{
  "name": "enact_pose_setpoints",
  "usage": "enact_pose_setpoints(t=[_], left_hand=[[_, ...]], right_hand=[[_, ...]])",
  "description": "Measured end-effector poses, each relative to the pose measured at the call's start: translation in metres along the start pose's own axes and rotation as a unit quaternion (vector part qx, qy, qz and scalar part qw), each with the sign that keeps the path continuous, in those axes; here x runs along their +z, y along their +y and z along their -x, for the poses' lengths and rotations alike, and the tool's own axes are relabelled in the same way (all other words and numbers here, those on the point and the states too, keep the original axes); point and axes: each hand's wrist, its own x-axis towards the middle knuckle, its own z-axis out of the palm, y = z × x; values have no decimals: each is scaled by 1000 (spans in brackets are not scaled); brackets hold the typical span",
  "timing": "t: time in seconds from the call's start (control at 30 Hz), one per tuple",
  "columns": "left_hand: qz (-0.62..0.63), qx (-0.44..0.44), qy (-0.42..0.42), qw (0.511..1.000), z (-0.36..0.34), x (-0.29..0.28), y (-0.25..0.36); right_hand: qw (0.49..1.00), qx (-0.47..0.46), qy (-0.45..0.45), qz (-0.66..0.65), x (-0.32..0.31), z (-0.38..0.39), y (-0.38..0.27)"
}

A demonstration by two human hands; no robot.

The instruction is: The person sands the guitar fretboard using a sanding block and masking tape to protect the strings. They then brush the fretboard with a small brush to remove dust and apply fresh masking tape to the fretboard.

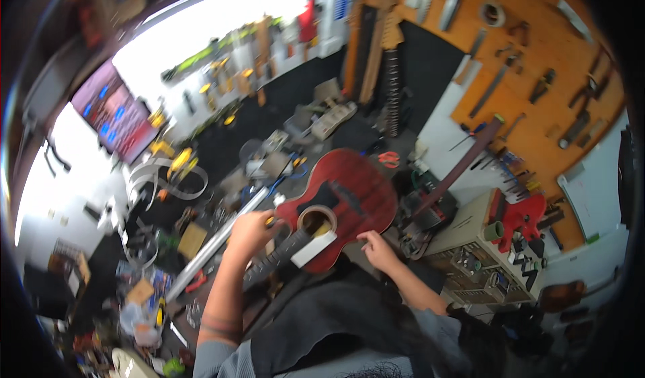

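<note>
A dark red acoustic guitar point(373, 186) lies across the workbench in front of me, its neck point(272, 264) running to the lower left. A white rectangular piece point(314, 249) lies at an angle over the strings' path, beside the round soundhole point(317, 221). My left hand point(252, 231) is at the guitar's upper left edge, its fingers curled together near a small dark and yellow thing that is too blurred to name. My right hand point(377, 249) is by the guitar's near right edge, fingers partly stretched out and nothing in them.
A long pale metal bar point(215, 243) lies left of the guitar. Behind it are cluttered tools, red-handled scissors point(388, 159) and a power strip point(334, 120). A drawer cabinet point(470, 257) stands at the right, below an orange tool board point(531, 62). Guitar necks point(392, 75) lean at the back.
</note>
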Motion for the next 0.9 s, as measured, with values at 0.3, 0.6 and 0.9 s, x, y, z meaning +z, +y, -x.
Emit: enact_pose_setpoints(t=[0.3, 0.6, 0.9], left_hand=[[-162, -104, 58, 980, -92, 96, -72], [-256, -283, 3, 924, -159, 175, -131], [-106, -395, 85, 909, -163, 219, -159]], right_hand=[[954, -84, 230, -173, -202, -191, -19], [736, -263, 624, -14, -530, -350, -214], [773, -307, 552, -65, -567, -362, -258]])
